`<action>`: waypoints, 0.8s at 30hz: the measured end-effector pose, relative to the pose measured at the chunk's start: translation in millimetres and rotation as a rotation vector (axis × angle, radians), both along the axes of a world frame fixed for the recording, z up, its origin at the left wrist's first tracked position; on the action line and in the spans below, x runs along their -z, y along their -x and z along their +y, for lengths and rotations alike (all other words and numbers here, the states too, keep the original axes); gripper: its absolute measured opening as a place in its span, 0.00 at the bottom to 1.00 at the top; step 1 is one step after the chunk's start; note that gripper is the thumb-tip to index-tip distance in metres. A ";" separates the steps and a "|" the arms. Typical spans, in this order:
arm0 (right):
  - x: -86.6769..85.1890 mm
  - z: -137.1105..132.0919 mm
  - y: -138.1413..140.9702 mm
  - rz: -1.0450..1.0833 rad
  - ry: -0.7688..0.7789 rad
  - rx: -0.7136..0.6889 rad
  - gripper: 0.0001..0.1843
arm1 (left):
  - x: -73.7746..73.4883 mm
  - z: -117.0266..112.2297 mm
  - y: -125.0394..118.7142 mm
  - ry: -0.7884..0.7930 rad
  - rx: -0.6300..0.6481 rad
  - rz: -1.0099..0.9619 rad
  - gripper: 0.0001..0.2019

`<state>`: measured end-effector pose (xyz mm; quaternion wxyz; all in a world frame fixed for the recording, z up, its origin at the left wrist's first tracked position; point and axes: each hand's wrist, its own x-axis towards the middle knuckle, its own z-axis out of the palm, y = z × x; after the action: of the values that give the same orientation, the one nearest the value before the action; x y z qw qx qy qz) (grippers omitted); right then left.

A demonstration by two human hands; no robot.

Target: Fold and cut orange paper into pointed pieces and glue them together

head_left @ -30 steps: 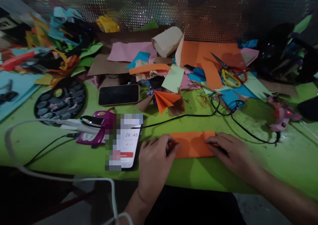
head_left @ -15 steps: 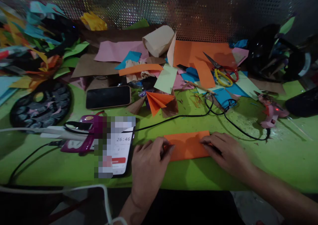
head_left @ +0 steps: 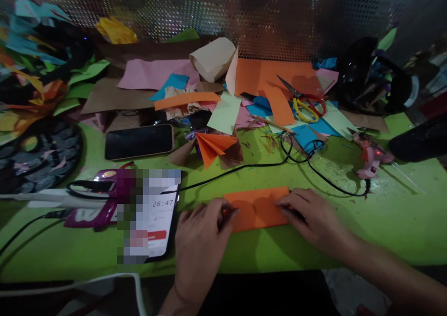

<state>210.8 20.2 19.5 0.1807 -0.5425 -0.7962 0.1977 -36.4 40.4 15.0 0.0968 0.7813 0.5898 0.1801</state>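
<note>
A rectangle of orange paper (head_left: 256, 210), apparently folded, lies flat at the front of the green table (head_left: 391, 223). My left hand (head_left: 206, 232) pinches its left end between thumb and fingers. At the opposite end, my right hand (head_left: 309, 213) grips the paper the same way, thumb below and fingers on top. A lit phone (head_left: 164, 220) showing a timer lies just left of my left hand. Beyond the paper sits a pleated orange paper piece (head_left: 213, 146) beside brown paper.
Scissors (head_left: 302, 104) with red and yellow handles rest on coloured paper scraps at the back. A pink glue gun (head_left: 372, 160) stands right, its black cord crossing the table. Left are a dark phone (head_left: 139, 141), a purple power strip (head_left: 96, 218) and a round black tray (head_left: 75, 141).
The view has shifted slightly, so everything sits a little further left. Both hands keep their hold on the orange paper's ends. The phone timer went from 26:46 to 26:47.
</note>
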 end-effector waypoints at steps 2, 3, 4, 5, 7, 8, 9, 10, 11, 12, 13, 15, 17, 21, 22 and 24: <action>-0.2 0.1 -0.7 0.001 0.013 0.008 0.09 | 0.0 -0.3 0.3 -0.002 0.001 0.002 0.04; -0.4 0.3 -1.1 0.005 0.016 0.013 0.09 | -0.1 -0.5 0.4 -0.004 0.002 0.003 0.04; -0.6 0.5 -1.5 0.009 0.017 0.017 0.08 | -0.2 -0.5 0.4 -0.007 0.002 0.004 0.04; -0.8 0.9 -1.8 0.013 0.015 0.023 0.08 | -0.3 -0.5 0.2 -0.010 0.001 0.003 0.04; -1.0 1.7 -2.3 0.020 0.018 0.028 0.09 | -0.4 -0.4 -0.1 -0.011 -0.001 0.001 0.04; -1.1 2.2 -2.5 0.020 0.021 0.028 0.09 | -0.4 -0.3 -0.2 -0.009 -0.001 -0.002 0.04; -1.1 2.6 -2.6 0.018 0.025 0.027 0.09 | -0.2 -0.2 -0.3 -0.008 -0.001 -0.005 0.04; -1.1 2.9 -2.7 0.015 0.031 0.025 0.09 | 0.0 -0.2 -0.3 -0.008 0.001 -0.007 0.04; -1.1 3.2 -2.7 0.012 0.035 0.025 0.09 | 0.3 -0.2 -0.2 -0.012 0.002 -0.009 0.04; -1.1 3.4 -2.8 0.009 0.038 0.026 0.09 | 0.6 -0.2 0.0 -0.018 0.004 -0.008 0.05; -1.1 3.5 -2.8 0.009 0.041 0.026 0.09 | 0.9 -0.4 0.2 -0.025 0.006 -0.007 0.05; -1.0 3.5 -2.9 0.010 0.051 0.032 0.09 | 1.4 -0.8 0.8 -0.033 0.009 -0.003 0.05; -0.7 3.3 -3.0 0.011 0.055 0.043 0.08 | 1.3 -1.0 1.2 -0.036 0.012 -0.003 0.06; 0.0 3.2 -2.9 0.015 0.055 0.065 0.09 | 0.2 -0.7 0.4 -0.023 0.011 -0.001 0.06; 0.2 3.2 -2.8 0.013 0.056 0.068 0.09 | -0.1 -0.5 -0.1 -0.019 0.007 0.006 0.06; 0.5 2.8 -2.5 -0.002 0.051 0.072 0.10 | -0.7 -0.5 -1.2 -0.013 0.001 0.021 0.06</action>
<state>213.3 23.0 19.0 0.1728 -0.5755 -0.7710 0.2107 -35.2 39.9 15.7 0.0855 0.7842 0.5889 0.1758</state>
